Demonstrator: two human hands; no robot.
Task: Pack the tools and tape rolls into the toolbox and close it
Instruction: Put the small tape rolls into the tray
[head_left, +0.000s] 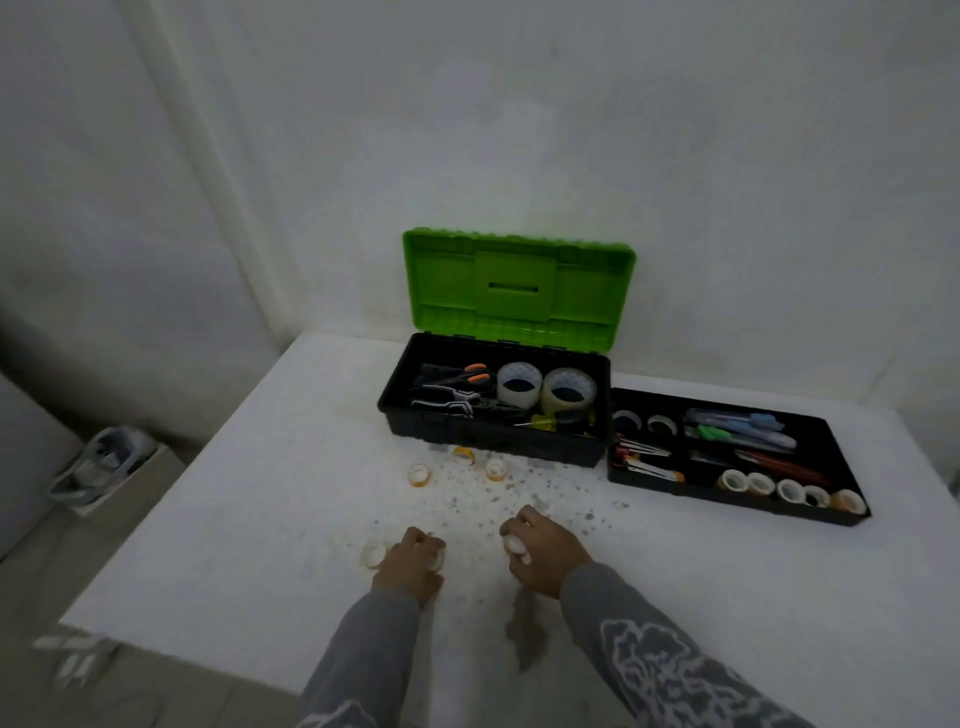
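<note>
On the white table (249, 519), L hand (410, 560) curls round a small tape roll (437, 557), R hand (548, 553) grips another roll (516, 545); toolbox (493, 434) behind stands open.

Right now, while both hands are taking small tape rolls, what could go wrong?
The two big rolls sit high in the toolbox; the tray beside it may not seat over them, so the lid might not shut.
The left hand and right hand each grip a small roll; the loose roll by the left hand could get knocked away.
The three rolls before the toolbox could be overlooked.
</note>
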